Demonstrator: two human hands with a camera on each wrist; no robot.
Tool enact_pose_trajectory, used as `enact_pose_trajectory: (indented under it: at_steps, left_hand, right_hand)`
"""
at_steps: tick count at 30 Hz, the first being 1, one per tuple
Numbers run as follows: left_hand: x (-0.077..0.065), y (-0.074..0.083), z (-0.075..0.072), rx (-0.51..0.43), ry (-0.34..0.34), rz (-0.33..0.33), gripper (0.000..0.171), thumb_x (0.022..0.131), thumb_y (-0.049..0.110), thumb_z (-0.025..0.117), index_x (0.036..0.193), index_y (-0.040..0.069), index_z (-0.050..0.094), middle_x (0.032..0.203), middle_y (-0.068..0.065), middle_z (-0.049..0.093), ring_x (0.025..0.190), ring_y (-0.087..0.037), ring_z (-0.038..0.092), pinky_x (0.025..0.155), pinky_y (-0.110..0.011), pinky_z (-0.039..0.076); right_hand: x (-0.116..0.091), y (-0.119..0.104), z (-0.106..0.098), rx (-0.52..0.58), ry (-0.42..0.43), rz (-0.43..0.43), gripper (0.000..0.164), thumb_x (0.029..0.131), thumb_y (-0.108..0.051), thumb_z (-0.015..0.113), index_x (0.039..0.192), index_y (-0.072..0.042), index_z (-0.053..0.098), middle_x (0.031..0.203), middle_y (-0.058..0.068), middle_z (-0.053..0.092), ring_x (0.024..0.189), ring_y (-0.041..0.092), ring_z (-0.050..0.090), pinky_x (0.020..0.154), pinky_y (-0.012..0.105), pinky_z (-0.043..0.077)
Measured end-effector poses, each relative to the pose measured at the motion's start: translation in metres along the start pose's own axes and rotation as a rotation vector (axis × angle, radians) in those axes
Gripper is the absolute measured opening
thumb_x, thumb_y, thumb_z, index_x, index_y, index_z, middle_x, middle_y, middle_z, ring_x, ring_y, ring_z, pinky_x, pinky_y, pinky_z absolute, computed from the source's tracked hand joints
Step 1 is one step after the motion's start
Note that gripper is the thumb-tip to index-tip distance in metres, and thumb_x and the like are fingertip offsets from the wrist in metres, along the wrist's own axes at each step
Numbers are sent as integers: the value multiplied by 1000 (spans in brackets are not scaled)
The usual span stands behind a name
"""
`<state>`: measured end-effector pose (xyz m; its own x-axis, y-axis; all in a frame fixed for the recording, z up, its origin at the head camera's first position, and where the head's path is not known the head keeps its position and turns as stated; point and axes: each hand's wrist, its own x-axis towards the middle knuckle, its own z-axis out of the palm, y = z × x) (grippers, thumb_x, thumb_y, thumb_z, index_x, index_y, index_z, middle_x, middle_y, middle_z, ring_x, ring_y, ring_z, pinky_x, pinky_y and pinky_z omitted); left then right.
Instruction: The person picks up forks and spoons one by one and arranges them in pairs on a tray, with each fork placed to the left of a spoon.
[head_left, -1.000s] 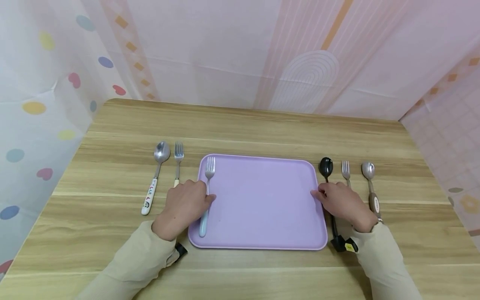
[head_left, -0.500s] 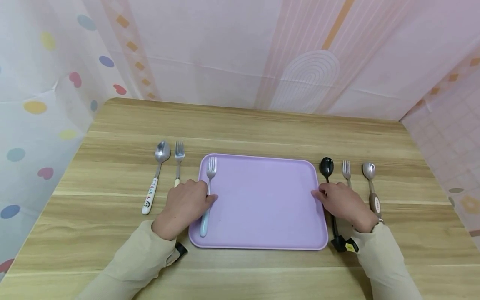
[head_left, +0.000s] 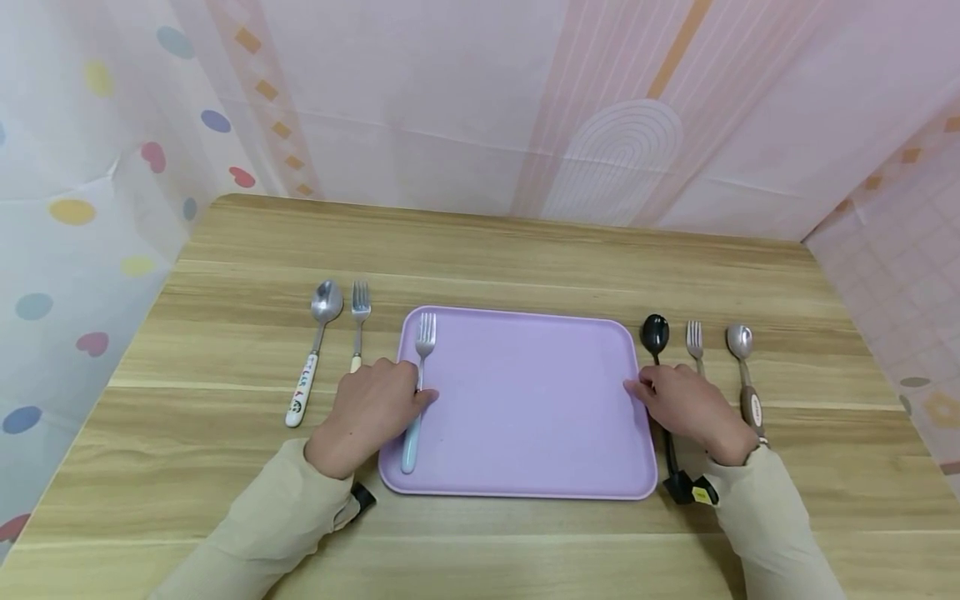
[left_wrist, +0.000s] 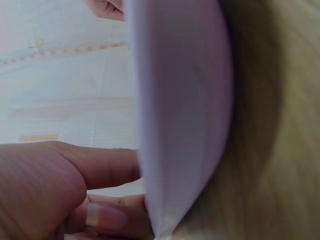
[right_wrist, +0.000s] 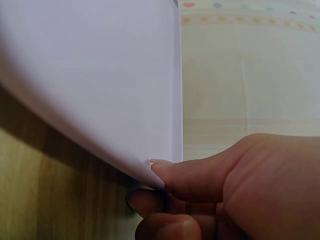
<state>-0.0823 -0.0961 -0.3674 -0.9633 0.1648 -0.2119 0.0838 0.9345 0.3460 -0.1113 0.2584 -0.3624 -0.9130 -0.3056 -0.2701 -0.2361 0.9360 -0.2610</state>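
Left hand [head_left: 371, 408] and right hand [head_left: 690, 407] pinch opposite sides of the purple tray [head_left: 528, 408] at mid table [head_left: 510, 550], blue-handled fork [head_left: 410, 448] aboard: grip looks done, no clear lift yet.

Tray [head_left: 525, 408]: smooth, matt, plastic-looking
Tray fork [head_left: 425, 337]: bright metal tines — smooth, plastic-looking handle
Printed spoon [head_left: 309, 368], toward ten o'clock of the tray: shiny metal bowl, glossy white handle
Black spoon [head_left: 655, 333], toward two o'clock: glossy, plastic-looking bowl
Surface [head_left: 510, 546]: wood grain — smooth, low sheen
Backdrop [head_left: 442, 108], twelve o'clock: matt, creased, cloth-like
Sleeves [head_left: 281, 508]: soft matt cloth
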Motion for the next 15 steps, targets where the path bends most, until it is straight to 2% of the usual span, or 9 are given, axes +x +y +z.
enact_pose_trajectory:
  at_steps: [11,15]
  left_hand:
    - [-1,-2,-1,11,-3,16,34,85,33,63,61,11,53,55,-3,50,46,-17,48,40,-29,37]
    - [-1,-5,-7,0,7,32,35,87,36,60,64,11,52,55,-3,50,47,-16,48,40,-29,37]
  right_hand:
    - [-1,-1,1,4,-9,5,26,95,-26,48,83,-7,59,61,1,49,54,14,45,49,29,38]
    - [-1,-1,1,-1,-12,10,26,95,-27,48,83,-7,59,61,1,49,54,14,45,48,29,38]
